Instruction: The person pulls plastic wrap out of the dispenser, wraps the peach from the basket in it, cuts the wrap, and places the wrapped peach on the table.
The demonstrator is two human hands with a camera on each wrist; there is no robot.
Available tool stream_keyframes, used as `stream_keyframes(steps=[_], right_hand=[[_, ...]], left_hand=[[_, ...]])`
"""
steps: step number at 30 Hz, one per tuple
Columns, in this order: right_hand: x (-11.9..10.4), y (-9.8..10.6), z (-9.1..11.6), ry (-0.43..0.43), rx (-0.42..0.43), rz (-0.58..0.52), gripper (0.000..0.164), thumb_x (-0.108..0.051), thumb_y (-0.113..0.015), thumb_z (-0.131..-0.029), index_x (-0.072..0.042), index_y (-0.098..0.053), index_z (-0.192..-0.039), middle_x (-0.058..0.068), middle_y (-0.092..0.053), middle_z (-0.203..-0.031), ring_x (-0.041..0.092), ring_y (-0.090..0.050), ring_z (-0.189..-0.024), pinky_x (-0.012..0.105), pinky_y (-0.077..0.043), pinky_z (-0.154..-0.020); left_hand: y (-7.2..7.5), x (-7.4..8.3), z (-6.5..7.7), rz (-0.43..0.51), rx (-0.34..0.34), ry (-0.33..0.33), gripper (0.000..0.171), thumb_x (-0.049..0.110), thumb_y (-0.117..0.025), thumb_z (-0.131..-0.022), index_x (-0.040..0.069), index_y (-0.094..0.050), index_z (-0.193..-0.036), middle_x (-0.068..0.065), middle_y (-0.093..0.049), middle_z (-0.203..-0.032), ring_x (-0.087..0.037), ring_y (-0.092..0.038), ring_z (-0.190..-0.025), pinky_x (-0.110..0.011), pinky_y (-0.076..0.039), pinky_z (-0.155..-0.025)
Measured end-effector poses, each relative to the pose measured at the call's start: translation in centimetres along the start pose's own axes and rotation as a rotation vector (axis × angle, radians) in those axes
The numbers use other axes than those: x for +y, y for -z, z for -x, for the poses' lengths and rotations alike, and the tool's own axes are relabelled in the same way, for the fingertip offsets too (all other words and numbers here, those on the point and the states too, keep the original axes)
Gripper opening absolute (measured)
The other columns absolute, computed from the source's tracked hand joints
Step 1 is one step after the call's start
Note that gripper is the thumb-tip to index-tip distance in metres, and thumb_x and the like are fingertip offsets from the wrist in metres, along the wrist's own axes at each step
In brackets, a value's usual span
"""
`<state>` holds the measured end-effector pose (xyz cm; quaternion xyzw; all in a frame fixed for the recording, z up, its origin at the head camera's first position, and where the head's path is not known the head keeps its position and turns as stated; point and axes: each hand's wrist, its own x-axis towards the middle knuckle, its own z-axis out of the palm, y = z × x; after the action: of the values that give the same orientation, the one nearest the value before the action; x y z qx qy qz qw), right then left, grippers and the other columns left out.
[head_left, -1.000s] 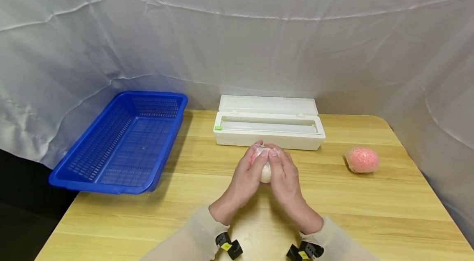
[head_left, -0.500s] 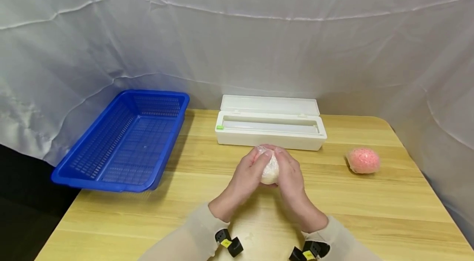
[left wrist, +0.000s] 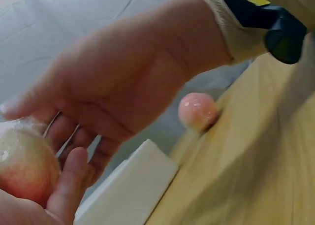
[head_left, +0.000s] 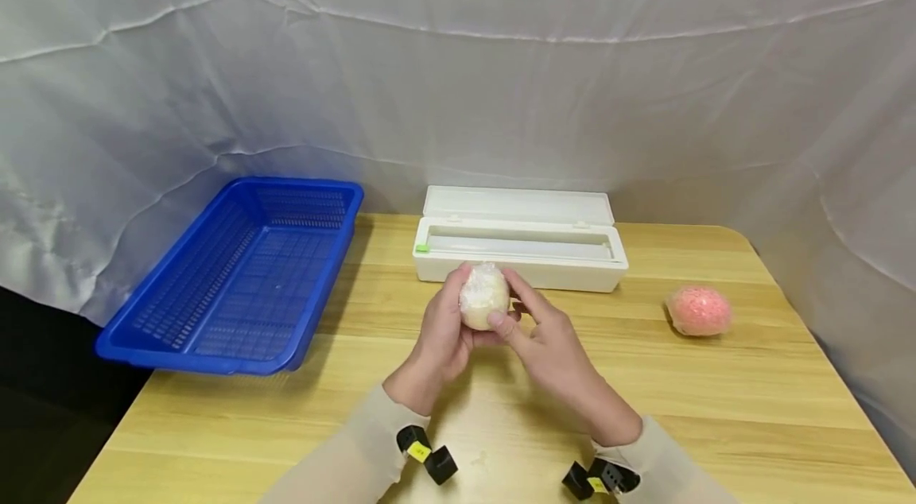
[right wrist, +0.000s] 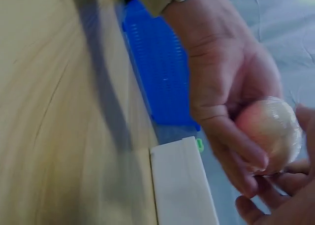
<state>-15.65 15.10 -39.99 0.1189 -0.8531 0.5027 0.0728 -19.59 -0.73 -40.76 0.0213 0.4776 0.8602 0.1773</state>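
A pale yellow and pink peach [head_left: 484,297], wrapped in clear plastic film, is held up above the table. My left hand [head_left: 440,333] cups it from the left and below, its fingers curled round the fruit in the right wrist view. From the other side, my right hand [head_left: 558,349] holds the peach lightly, thumb at its lower front and index fingertip by its upper edge. In the left wrist view the wrapped peach [left wrist: 24,166] shows a pink-orange underside. Crinkled film gathers on the top of the fruit.
Behind the hands stands a white cling film dispenser [head_left: 522,272], lid raised, with a small green slider [head_left: 422,248] at its left end. A blue plastic basket [head_left: 304,321] is at the left. One more wrapped pink peach [head_left: 699,311] lies to the right on the wooden table [head_left: 716,416].
Both hands were closed together round the peach; now it has shifted left and up in the left hand. The right hand has loosened and turned, showing more of the fruit.
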Motion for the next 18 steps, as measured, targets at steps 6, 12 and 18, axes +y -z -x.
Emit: stream_keyframes(steps=[6,12,18], right_hand=[[0.5,-0.4,-0.1,0.173,0.120,0.046,0.066,-0.012,-0.084,-0.088,-0.012,-0.060,-0.149,0.009,-0.065,-0.147,0.028,-0.068,-0.118,0.056,-0.057,-0.097],[0.7,-0.1,-0.4,0.112,0.083,-0.105,0.057,-0.014,-0.085,-0.089,-0.013,-0.064,-0.143,0.007,-0.067,-0.136,0.020,-0.062,-0.112,0.039,-0.057,-0.092],[0.5,-0.3,-0.8,-0.071,0.031,-0.353,0.045,-0.008,-0.076,-0.096,-0.007,-0.060,-0.138,0.016,-0.059,-0.121,0.019,-0.058,-0.091,0.023,-0.054,-0.074]], left_hand=[[0.6,1.2,0.1,-0.114,-0.046,0.017,0.062,0.056,-0.049,-0.107,0.003,-0.053,-0.139,-0.010,-0.068,-0.109,-0.020,-0.076,-0.086,-0.046,-0.065,-0.075],[0.3,1.2,0.2,-0.160,-0.075,0.017,0.055,0.048,-0.052,-0.108,0.001,-0.054,-0.136,-0.009,-0.065,-0.109,-0.017,-0.074,-0.083,-0.039,-0.066,-0.069],[-0.1,0.8,0.3,-0.138,-0.096,0.040,0.047,0.041,-0.052,-0.109,0.001,-0.053,-0.135,-0.007,-0.064,-0.106,-0.015,-0.073,-0.078,-0.034,-0.064,-0.062]])
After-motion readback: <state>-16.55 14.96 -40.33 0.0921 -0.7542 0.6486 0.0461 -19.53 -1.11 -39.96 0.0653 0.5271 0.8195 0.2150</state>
